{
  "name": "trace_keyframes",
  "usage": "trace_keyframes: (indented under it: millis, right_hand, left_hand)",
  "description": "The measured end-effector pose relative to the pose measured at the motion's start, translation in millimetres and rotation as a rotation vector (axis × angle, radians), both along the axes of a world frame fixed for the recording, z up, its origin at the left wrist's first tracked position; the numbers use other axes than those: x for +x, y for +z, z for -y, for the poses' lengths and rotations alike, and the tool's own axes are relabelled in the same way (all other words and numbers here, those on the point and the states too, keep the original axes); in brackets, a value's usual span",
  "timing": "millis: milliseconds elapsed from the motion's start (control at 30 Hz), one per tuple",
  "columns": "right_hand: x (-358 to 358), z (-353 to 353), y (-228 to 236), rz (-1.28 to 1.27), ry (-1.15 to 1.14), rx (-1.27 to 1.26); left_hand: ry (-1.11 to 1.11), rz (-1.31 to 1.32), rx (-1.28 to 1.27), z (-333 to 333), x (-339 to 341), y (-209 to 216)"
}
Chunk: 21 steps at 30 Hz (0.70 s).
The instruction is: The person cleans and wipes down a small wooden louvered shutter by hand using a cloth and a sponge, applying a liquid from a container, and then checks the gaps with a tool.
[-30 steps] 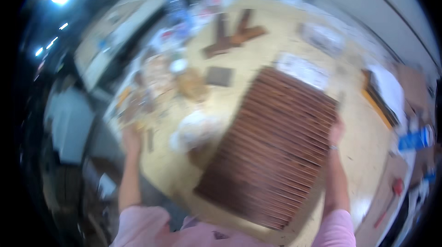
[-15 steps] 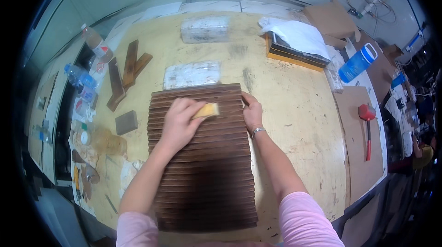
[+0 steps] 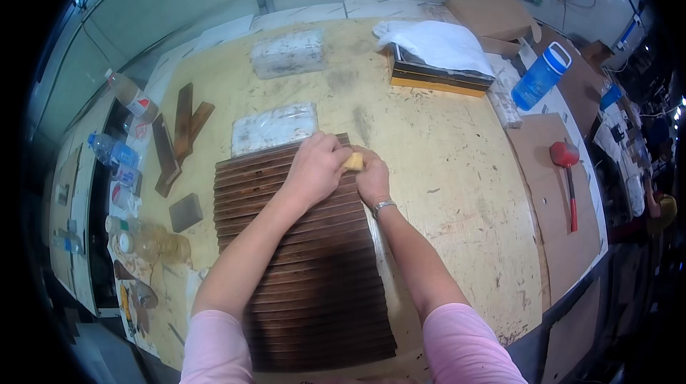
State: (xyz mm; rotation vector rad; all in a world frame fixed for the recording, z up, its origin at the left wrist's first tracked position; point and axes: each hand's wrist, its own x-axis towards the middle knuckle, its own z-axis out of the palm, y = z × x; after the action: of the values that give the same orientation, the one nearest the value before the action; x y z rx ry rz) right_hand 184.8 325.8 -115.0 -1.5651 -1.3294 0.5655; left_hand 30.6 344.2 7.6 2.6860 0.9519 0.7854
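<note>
A dark brown wooden panel (image 3: 314,269) with ridges running across it lies on the worktable in front of me. My left hand (image 3: 314,169) is closed around a small yellow sponge-like block (image 3: 354,161) at the panel's far right corner. Close beside the block, my right hand (image 3: 373,180) has its fingers curled at the panel's right edge; its fingertips are partly hidden. A grey rectangular block (image 3: 186,213) lies left of the panel. Beyond the panel's far edge is a white plastic-wrapped bundle (image 3: 274,126).
Dark wood strips (image 3: 184,123), several bottles and a clear jar (image 3: 168,242) line the table's left side. A second wrapped bundle (image 3: 287,53) stands far back. To the right are a cloth-topped box (image 3: 436,84), a blue bottle (image 3: 539,82) and a red mallet (image 3: 564,155).
My left hand has moved right with the yellow block, from the panel's middle to its far right corner beside my right hand. The whole view has shifted and turned slightly.
</note>
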Motion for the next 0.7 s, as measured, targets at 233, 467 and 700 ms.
trace_keyframes:
  millis: [233,467,700]
  right_hand:
    - [0,1,3,0.002,-0.001,-0.018]
    - [-1,1,5,0.037,-0.002,-0.050]
    - [-1,0,0,0.008,-0.004,-0.007]
  left_hand:
    - [0.087,0.072,0.039,0,1,-4]
    - [0.122,0.080,0.085,2,-1,-13]
    - [0.181,0.177,0.106,-6,-5,-22]
